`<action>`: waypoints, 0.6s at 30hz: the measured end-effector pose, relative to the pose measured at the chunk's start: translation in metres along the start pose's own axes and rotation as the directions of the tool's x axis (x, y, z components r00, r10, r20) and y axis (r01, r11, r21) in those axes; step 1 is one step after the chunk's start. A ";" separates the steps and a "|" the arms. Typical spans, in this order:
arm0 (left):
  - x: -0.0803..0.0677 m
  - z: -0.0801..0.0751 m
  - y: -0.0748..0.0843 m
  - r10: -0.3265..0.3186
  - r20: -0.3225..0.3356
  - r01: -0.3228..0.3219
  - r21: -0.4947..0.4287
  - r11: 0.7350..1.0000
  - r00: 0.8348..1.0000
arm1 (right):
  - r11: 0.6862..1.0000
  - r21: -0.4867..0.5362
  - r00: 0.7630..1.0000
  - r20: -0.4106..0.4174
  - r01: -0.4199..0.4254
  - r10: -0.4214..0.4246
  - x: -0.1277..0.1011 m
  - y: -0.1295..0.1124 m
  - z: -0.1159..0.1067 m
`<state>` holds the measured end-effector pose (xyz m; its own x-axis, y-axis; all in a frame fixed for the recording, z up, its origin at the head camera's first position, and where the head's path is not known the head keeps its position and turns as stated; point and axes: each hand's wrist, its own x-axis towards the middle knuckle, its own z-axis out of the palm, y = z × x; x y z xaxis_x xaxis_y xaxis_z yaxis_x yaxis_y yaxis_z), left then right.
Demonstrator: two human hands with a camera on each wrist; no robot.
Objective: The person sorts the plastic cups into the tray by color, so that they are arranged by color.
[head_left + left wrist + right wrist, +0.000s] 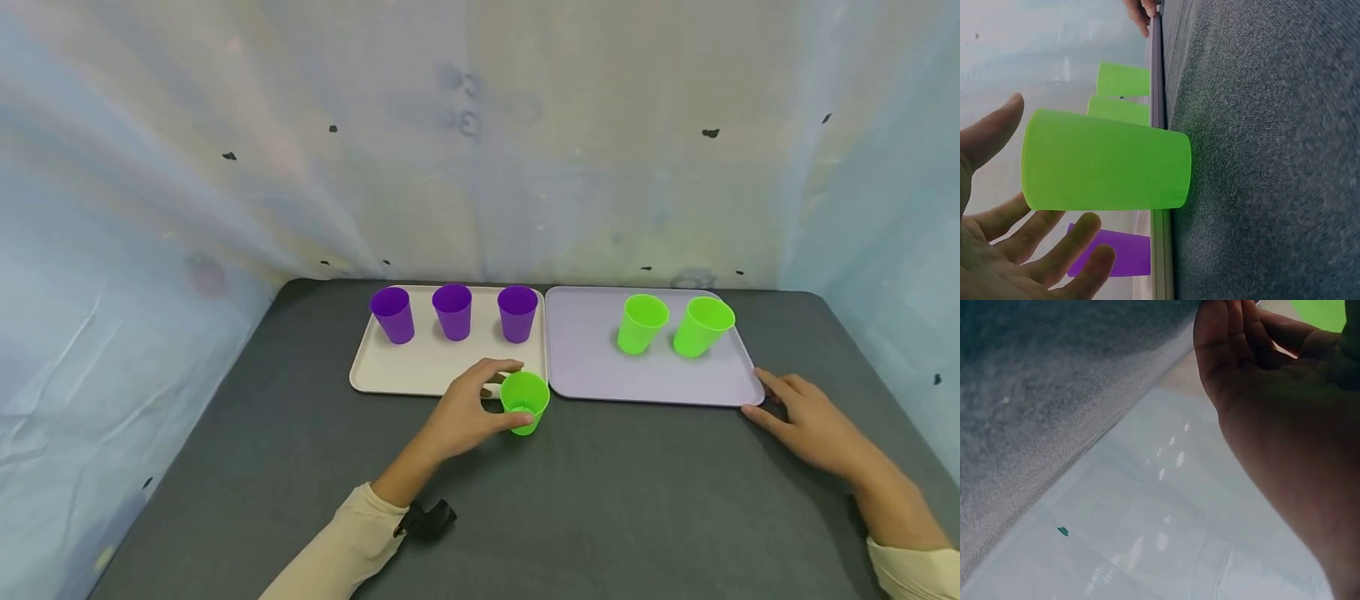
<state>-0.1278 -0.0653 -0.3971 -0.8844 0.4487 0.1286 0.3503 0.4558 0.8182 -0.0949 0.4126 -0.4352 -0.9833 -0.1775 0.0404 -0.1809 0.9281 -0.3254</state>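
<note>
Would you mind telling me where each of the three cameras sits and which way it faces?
Head: worn on the head, looking forward and down at the grey table, two trays and both hands, left hand, right hand.
Left wrist: beside the left palm, looking along the table at the green cup; fingers show.
Right wrist: low under the right hand, facing the tabletop's edge and backdrop.
Head and left-wrist views share the near green cup.

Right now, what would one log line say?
left hand: round green cup on table | right hand: open at lilac tray corner
</note>
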 end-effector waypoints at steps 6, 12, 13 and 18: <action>0.001 -0.002 0.001 -0.043 0.044 0.045 -0.034 0.998 0.998 | 1.000 -0.008 1.000 0.024 -0.011 0.011 0.002 -0.002 -0.001; 0.003 0.003 -0.003 -0.120 0.062 0.126 -0.099 0.987 0.991 | 1.000 -0.025 1.000 0.026 -0.007 0.007 0.001 0.001 0.000; 0.003 0.004 -0.004 -0.129 0.063 0.135 -0.103 0.986 0.990 | 1.000 -0.023 0.999 0.032 -0.009 0.010 0.001 0.001 0.001; 0.004 0.002 -0.002 -0.130 0.065 0.136 -0.102 0.986 0.989 | 1.000 -0.015 0.999 0.046 -0.018 0.019 0.002 -0.001 0.000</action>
<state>-0.1313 -0.0635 -0.3994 -0.9005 0.4345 -0.0149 0.1938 0.4318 0.8809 -0.0967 0.4117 -0.4348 -0.9845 -0.1750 -0.0096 -0.1634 0.9360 -0.3119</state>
